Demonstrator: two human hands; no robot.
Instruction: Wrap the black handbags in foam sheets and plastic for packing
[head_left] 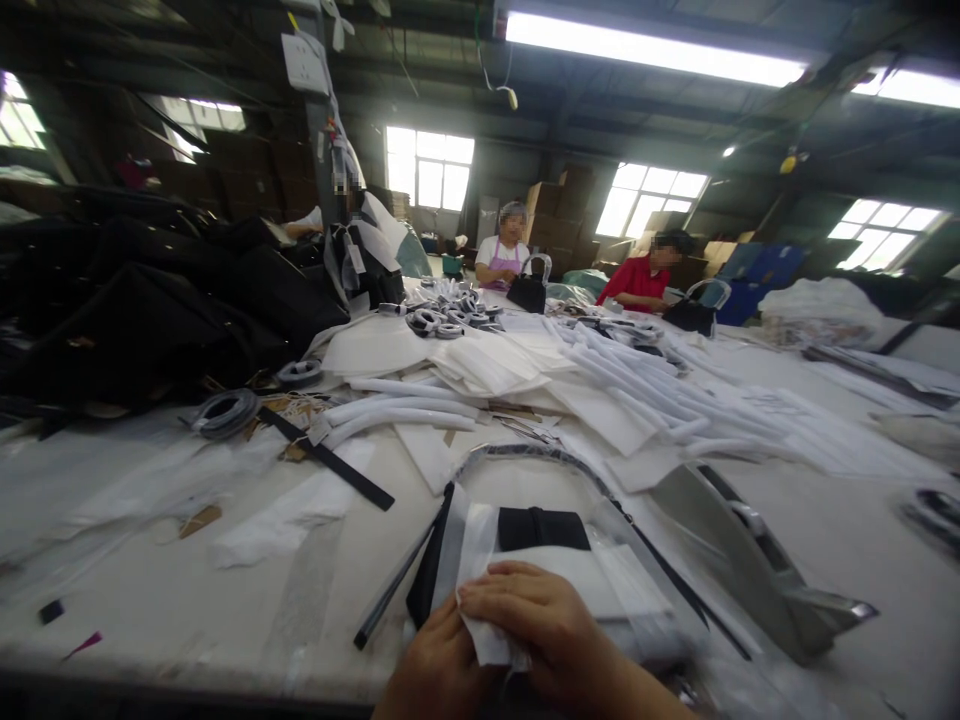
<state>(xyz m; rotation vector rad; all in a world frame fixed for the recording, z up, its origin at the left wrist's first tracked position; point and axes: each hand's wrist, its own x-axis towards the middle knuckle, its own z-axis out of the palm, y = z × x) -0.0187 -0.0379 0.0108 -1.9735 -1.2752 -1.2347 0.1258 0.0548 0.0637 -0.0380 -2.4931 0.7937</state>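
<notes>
A black handbag (431, 575) lies by the near edge of the tabletop (247, 610), a bit right of the middle. Its handle (517, 452), in clear plastic, loops toward the far edge. A white foam sheet (484, 640) covers part of the bag's front, but a black patch shows through a gap.

The right hand (544, 610) has its fingers bent and grips the folded edge of the foam sheet. The left hand (442, 660) is just beside it, low at the near edge. Its fingertips touch the sheet too, but I cannot tell how tightly they hold, because some of them are hidden.

On the bag's right is a grey thing (750, 570) with a shiny metal end; it looks like a tape dispenser. A flat black strip (330, 460) lies left of the bag, well apart from it. Past the bag, white foam pieces (480, 360) and long white tubes (405, 415) are heaped across the middle. Grey coils (450, 318) sit behind them. Many black bags (142, 310) are piled at the far left corner.

At the far edge, a person in a purple apron (508, 255) and a person in red (634, 283) each have a black bag in front of them.
</notes>
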